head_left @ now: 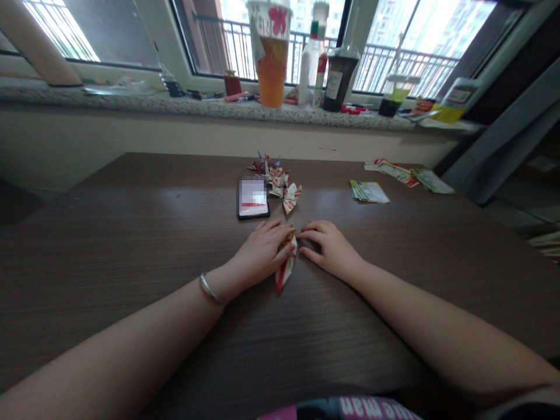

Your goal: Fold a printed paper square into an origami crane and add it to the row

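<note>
A narrow folded piece of red-and-white printed paper [286, 271] lies on the brown table, its pointed end towards me. My left hand [262, 248], with a silver bangle at the wrist, is closed on its upper part, thumb along the near side and fingers over the far end. Just right of the paper rests my right hand [333, 248], fingers curved and apart, with nothing visible in it. Beyond my left hand is a phone [254, 198] with a blurred screen. Beside the phone sit several folded paper figures [275, 175], the nearest one [291, 197] white with red stripes.
On the table's right lie a small stack of green-and-white paper pieces [370, 192], a red-and-white strip [396, 171] and another green piece [433, 181]. The stone windowsill [210, 108] behind holds a tall cup of orange drink [273, 70], bottles [308, 67] and a dark cup [339, 79].
</note>
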Motion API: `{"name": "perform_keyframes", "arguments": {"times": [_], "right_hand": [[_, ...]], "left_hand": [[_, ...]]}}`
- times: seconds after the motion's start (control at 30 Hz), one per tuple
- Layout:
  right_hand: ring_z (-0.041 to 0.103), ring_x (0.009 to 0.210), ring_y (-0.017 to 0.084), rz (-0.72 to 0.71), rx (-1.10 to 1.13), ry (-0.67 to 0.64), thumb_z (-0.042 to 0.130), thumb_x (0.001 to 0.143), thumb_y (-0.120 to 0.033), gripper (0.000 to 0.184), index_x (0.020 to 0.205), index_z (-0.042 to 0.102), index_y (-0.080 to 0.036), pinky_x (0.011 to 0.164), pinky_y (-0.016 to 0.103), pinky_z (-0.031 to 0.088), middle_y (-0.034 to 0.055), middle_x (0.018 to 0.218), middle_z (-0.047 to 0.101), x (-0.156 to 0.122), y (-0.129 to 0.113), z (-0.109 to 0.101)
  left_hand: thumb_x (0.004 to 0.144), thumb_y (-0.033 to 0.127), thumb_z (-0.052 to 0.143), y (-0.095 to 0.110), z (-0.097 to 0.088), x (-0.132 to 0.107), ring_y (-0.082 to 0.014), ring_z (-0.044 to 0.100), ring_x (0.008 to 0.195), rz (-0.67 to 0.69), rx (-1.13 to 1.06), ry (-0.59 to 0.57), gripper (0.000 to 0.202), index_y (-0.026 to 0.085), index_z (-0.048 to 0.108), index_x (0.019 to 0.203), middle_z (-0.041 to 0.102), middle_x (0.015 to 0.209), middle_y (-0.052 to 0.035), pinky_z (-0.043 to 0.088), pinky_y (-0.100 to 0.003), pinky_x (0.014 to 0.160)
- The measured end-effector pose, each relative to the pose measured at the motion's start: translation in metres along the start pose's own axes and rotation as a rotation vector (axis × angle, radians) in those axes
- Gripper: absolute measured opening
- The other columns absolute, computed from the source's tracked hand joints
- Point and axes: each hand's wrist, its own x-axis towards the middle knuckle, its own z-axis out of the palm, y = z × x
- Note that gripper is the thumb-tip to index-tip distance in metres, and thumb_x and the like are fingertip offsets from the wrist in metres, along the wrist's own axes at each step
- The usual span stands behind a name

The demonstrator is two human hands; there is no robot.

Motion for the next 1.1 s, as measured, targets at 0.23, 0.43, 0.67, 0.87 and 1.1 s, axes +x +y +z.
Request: {"name": "perform_keyframes", "arguments": {"times": [0.23, 0.43, 0.67, 0.87, 1.1], "right_hand": [[0.053, 0.112, 0.024, -0.007, -0.026, -0.031, 0.056, 0.090, -0.035, 0.028, 0.112, 0.066, -0.020, 0.098, 0.043, 0.044, 0.0101, 0.118, 0.062, 0.000, -0.008, -0.005], [0.053, 0.113, 0.023, 0.014, 0.029, -0.020, 0.058, 0.088, -0.033, 0.028, 0.112, 0.067, -0.022, 0.099, 0.043, 0.043, 0.0088, 0.119, 0.063, 0.001, -0.003, -0.002], [0.055, 0.110, 0.021, 0.045, 0.165, 0.005, 0.064, 0.085, -0.040, 0.019, 0.093, 0.071, -0.025, 0.100, 0.042, 0.041, 0.0042, 0.110, 0.067, 0.002, -0.010, 0.000], [0.056, 0.112, 0.022, 0.050, 0.228, 0.012, 0.070, 0.080, -0.043, 0.019, 0.080, 0.070, -0.024, 0.100, 0.041, 0.039, 0.0030, 0.108, 0.069, 0.002, -0.021, -0.001], [0.059, 0.106, 0.021, 0.097, 0.319, 0.056, 0.071, 0.079, -0.037, 0.016, 0.086, 0.070, -0.024, 0.096, 0.039, 0.041, 0.0030, 0.105, 0.070, 0.004, -0.023, 0.004]], "left_hand": [[0.089, 0.037, 0.054, 0.000, -0.001, 0.000, -0.0294, 0.041, 0.133, 0.006, -0.018, 0.020, 0.048, 0.016, 0.048, 0.132, 0.053, 0.136, -0.0138, 0.028, -0.053, 0.112], [0.083, 0.023, 0.060, -0.001, 0.000, 0.000, -0.0235, 0.054, 0.122, 0.026, -0.343, 0.130, 0.050, 0.019, 0.047, 0.131, 0.057, 0.132, -0.0122, 0.041, -0.045, 0.106], [0.084, 0.018, 0.057, 0.007, 0.004, 0.002, -0.0208, 0.059, 0.117, -0.103, -0.840, 0.203, 0.041, 0.016, 0.049, 0.124, 0.061, 0.125, -0.0127, 0.048, -0.042, 0.102], [0.087, 0.020, 0.055, 0.021, 0.006, 0.001, -0.0227, 0.063, 0.111, -0.193, -1.094, 0.282, 0.042, 0.019, 0.040, 0.126, 0.058, 0.130, -0.0134, 0.056, -0.040, 0.092], [0.091, 0.022, 0.053, 0.029, 0.004, 0.002, -0.0209, 0.064, 0.109, -0.214, -1.307, 0.358, 0.044, 0.023, 0.034, 0.131, 0.060, 0.128, -0.0108, 0.054, -0.039, 0.092]]}}
